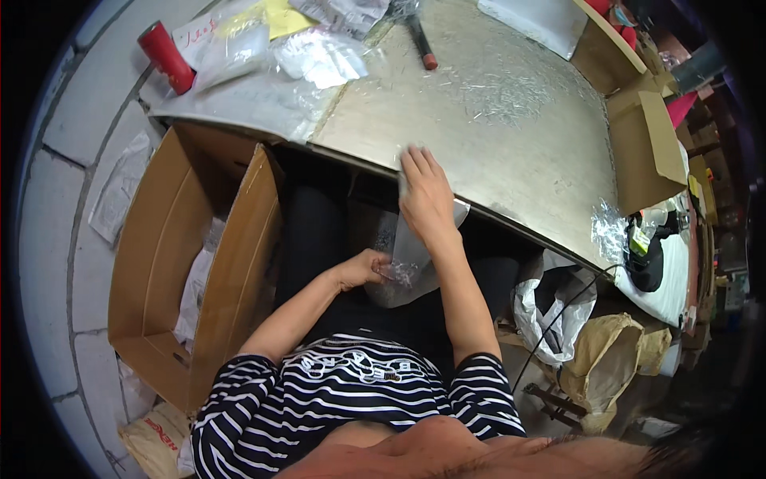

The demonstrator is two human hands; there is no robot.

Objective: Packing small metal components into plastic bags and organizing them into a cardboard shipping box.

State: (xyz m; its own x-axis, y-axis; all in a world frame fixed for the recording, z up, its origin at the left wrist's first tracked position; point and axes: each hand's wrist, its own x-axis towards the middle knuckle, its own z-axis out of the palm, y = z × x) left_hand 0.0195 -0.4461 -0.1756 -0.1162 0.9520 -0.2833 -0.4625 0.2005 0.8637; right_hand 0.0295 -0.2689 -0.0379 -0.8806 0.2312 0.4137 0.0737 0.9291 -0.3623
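Observation:
In my lap hangs a clear plastic bag point(419, 275) with many small, clear, thin pieces inside. My left hand point(363, 270) is closed on the bag's left side, fingers pinching the film. At the table's near edge, my right hand point(427, 195) is slightly blurred, its fingers stretched out flat together above the bag's mouth. The bag's upper edge shows beside that wrist, and whether the hand touches it is hidden. A loose pile of the same kind of small clear pieces point(507, 96) lies spread on the metal-topped table point(550, 164).
An open cardboard box point(152, 247) holding clear packets stands left of my legs. A red cylinder point(167, 60), plastic bags point(319, 56) and a dark, red-tipped tool point(421, 41) lie on the table. Cardboard walls point(646, 152) edge its right side; a white bag point(554, 311) hangs below.

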